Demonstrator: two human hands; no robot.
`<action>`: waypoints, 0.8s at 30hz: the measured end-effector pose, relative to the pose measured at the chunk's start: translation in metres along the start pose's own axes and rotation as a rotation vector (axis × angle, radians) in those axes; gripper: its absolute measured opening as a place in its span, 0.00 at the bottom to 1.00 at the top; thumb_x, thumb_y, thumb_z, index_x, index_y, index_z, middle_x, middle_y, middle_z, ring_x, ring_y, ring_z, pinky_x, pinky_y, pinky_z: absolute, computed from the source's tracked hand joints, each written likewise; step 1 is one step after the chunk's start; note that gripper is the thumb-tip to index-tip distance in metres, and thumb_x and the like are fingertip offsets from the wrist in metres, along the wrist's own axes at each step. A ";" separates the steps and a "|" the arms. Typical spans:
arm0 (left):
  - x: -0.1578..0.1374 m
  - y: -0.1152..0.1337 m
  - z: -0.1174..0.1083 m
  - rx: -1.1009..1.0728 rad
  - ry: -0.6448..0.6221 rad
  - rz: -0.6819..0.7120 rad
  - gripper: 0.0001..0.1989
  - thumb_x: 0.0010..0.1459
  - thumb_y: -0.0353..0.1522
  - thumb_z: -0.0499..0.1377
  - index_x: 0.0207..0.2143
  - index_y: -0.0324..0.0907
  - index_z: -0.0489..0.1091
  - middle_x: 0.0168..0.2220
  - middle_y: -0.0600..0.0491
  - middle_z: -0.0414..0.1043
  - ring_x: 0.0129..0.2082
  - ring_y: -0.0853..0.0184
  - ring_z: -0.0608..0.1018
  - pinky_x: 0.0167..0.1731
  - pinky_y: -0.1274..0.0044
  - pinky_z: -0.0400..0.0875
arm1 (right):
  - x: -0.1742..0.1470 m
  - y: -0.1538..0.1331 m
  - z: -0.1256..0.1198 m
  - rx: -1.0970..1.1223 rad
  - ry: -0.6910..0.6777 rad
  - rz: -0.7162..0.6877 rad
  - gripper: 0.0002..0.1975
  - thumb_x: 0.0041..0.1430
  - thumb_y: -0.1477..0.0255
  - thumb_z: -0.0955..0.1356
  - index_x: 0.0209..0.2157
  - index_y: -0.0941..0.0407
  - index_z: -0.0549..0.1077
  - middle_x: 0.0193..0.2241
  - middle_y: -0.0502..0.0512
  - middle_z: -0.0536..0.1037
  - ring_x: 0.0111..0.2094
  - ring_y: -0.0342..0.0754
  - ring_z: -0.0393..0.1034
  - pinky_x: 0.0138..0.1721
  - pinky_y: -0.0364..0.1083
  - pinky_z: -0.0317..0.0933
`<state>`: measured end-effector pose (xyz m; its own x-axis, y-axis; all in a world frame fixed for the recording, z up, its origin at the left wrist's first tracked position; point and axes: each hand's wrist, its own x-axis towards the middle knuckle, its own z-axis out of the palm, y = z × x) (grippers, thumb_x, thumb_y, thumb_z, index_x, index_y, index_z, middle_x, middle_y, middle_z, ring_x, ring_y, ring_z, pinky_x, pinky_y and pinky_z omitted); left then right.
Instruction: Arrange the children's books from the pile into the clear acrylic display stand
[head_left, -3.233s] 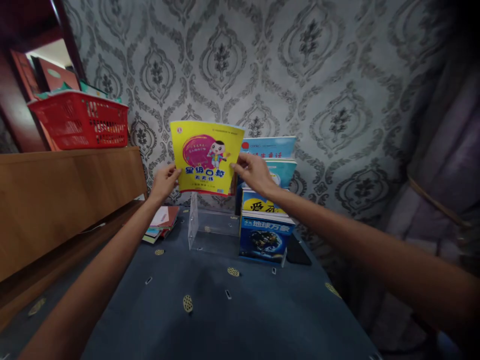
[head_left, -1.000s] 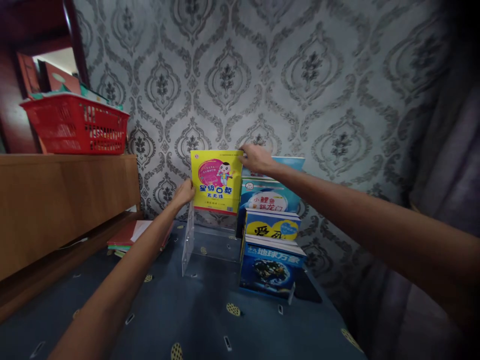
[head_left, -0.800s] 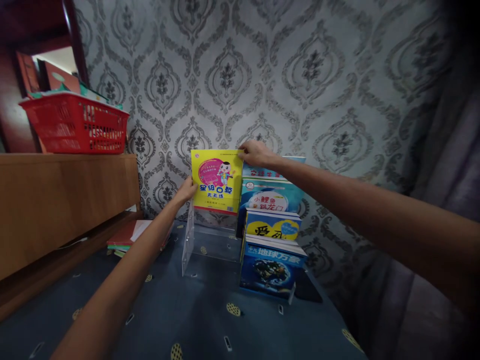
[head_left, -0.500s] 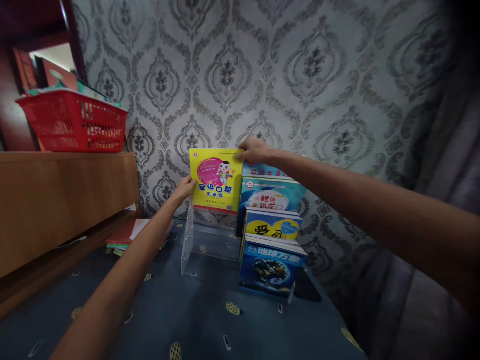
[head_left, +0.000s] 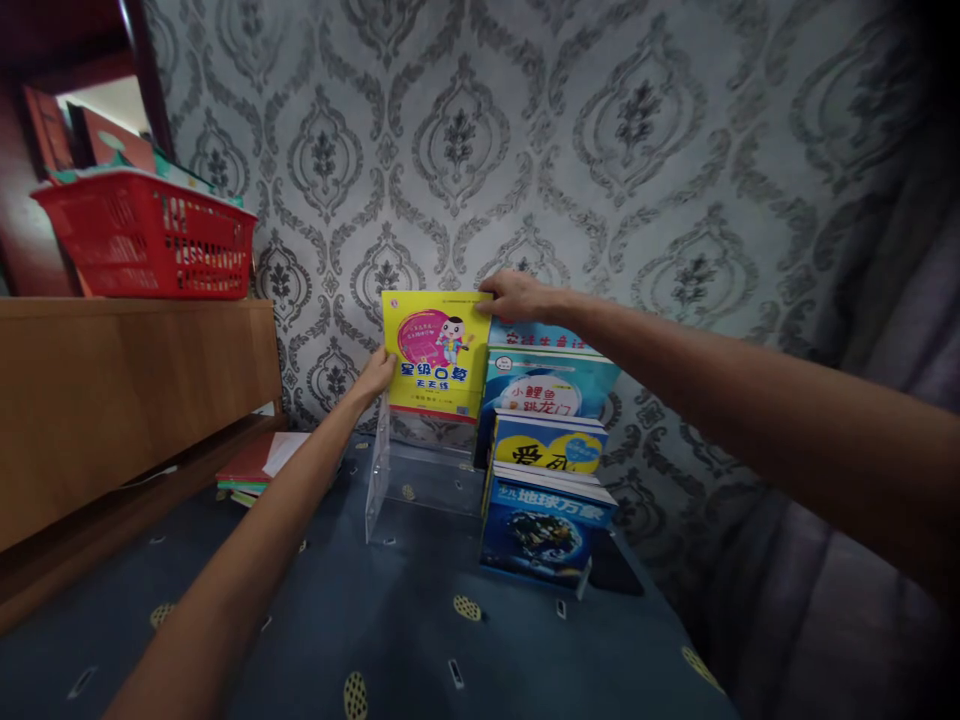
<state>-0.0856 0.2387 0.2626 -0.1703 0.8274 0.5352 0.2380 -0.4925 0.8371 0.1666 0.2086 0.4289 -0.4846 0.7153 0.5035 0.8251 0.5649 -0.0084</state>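
A yellow workbook (head_left: 436,355) with a pink circle and a cartoon figure stands upright at the back of a clear tiered book rack (head_left: 420,480). My left hand (head_left: 377,372) grips its left edge. At its top right corner, my right hand (head_left: 512,296) pinches the cover, fingers partly hidden. Right of it, books rise in steps on the rack: a blue earth book (head_left: 540,530) in front, a yellow and blue book (head_left: 550,443) behind it, then a teal book (head_left: 551,385) and a light blue book (head_left: 547,338) partly behind my right hand.
A red basket (head_left: 150,235) filled with items sits on a wooden cabinet (head_left: 142,400) at left. Several books and papers (head_left: 251,462) lie stacked beside it on the dark patterned cloth (head_left: 405,640). Patterned wallpaper (head_left: 637,130) rises behind; a curtain (head_left: 840,600) hangs at right.
Both hands keep their hold on the yellow workbook, which stays nearly in place. The view has shifted slightly.
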 end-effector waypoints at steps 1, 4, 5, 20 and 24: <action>0.000 -0.001 0.001 -0.006 0.002 0.001 0.05 0.60 0.30 0.51 0.38 0.42 0.66 0.35 0.53 0.76 0.35 0.65 0.78 0.41 0.73 0.74 | 0.000 -0.001 0.000 -0.010 0.003 -0.007 0.04 0.57 0.72 0.70 0.33 0.56 0.79 0.22 0.54 0.77 0.28 0.51 0.74 0.29 0.47 0.63; 0.000 -0.002 0.002 -0.018 0.011 0.004 0.06 0.60 0.30 0.51 0.39 0.42 0.65 0.36 0.53 0.76 0.36 0.65 0.78 0.43 0.73 0.73 | -0.003 -0.002 0.000 -0.020 0.016 -0.005 0.04 0.58 0.73 0.70 0.34 0.56 0.79 0.24 0.55 0.78 0.30 0.52 0.75 0.32 0.48 0.63; 0.000 -0.002 0.002 -0.020 0.013 0.003 0.06 0.60 0.30 0.52 0.39 0.42 0.65 0.37 0.53 0.77 0.37 0.65 0.78 0.44 0.72 0.73 | -0.004 -0.003 -0.001 -0.017 0.016 0.002 0.04 0.58 0.73 0.70 0.34 0.56 0.79 0.24 0.55 0.78 0.31 0.52 0.75 0.33 0.48 0.63; -0.018 0.024 -0.006 0.014 0.036 -0.069 0.05 0.66 0.32 0.53 0.38 0.42 0.68 0.37 0.51 0.76 0.40 0.65 0.77 0.44 0.74 0.72 | -0.014 -0.008 -0.009 0.052 -0.003 -0.010 0.11 0.62 0.69 0.69 0.44 0.59 0.79 0.29 0.59 0.80 0.29 0.50 0.72 0.32 0.48 0.63; -0.019 0.025 -0.005 0.022 0.036 -0.071 0.06 0.66 0.32 0.53 0.39 0.42 0.68 0.39 0.50 0.77 0.40 0.64 0.77 0.44 0.72 0.72 | -0.013 -0.005 -0.007 0.065 -0.001 -0.020 0.13 0.62 0.68 0.69 0.45 0.59 0.80 0.31 0.60 0.81 0.31 0.52 0.73 0.34 0.49 0.65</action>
<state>-0.0817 0.2094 0.2742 -0.2215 0.8497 0.4786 0.2446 -0.4266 0.8707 0.1704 0.1938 0.4285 -0.5011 0.7038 0.5036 0.7947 0.6046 -0.0542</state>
